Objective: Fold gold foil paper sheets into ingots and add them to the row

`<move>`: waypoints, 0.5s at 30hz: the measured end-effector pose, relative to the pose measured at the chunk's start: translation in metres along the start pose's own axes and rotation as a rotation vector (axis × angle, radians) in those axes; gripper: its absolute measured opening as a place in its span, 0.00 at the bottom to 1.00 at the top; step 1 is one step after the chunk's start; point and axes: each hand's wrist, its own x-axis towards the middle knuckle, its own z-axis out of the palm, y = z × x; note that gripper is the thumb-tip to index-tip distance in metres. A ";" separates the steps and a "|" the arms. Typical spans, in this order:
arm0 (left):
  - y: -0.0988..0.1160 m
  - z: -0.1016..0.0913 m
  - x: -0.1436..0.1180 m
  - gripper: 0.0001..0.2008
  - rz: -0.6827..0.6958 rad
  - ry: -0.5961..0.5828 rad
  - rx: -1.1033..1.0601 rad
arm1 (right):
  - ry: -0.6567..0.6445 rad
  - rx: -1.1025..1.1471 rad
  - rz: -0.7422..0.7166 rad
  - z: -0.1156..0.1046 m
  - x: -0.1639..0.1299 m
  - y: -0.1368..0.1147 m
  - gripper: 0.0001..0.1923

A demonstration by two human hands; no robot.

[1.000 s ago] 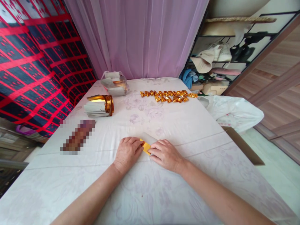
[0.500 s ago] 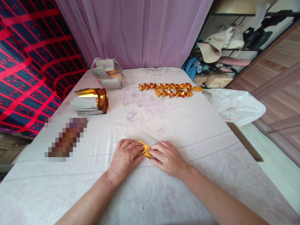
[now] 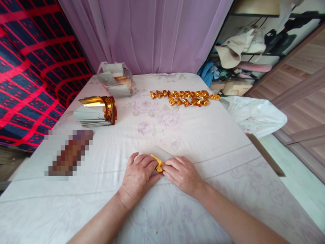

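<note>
We saw a lilac curtain (image 3: 149, 34) behind the table's white floral cloth (image 3: 193, 135). A red-and-navy checked fabric (image 3: 27, 64) hung at left — cluttered shelves (image 3: 254, 51) at right, a wood-panelled wall (image 3: 304, 95) beside them, pale floor (image 3: 299, 176) below. Soft, even light.

Both forearms reaching fwd, L hand (image 3: 138, 176) & R hand (image 3: 183, 175) palms down, fingers (image 3: 169, 166) curled, tips meeting

Lighting and quality: bright, even daylight, sharp focus.
Soft shadows; glare on gold foil stack (image 3: 101, 103); edges bowed by wide lens; one pixelated patch (image 3: 68, 152).
</note>
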 end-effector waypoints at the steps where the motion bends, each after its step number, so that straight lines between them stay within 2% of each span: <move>1: 0.002 0.001 0.000 0.10 -0.006 0.006 0.009 | 0.008 -0.005 0.009 0.001 0.001 0.000 0.08; 5: 0.007 0.002 0.002 0.08 -0.025 0.025 0.027 | 0.039 0.014 0.049 0.003 0.003 -0.001 0.13; 11: 0.006 0.002 0.003 0.08 -0.031 0.013 0.029 | 0.052 0.118 0.134 0.004 -0.002 0.001 0.08; 15: 0.006 0.001 0.002 0.08 -0.033 0.008 0.015 | 0.081 0.125 0.218 0.006 -0.005 0.001 0.10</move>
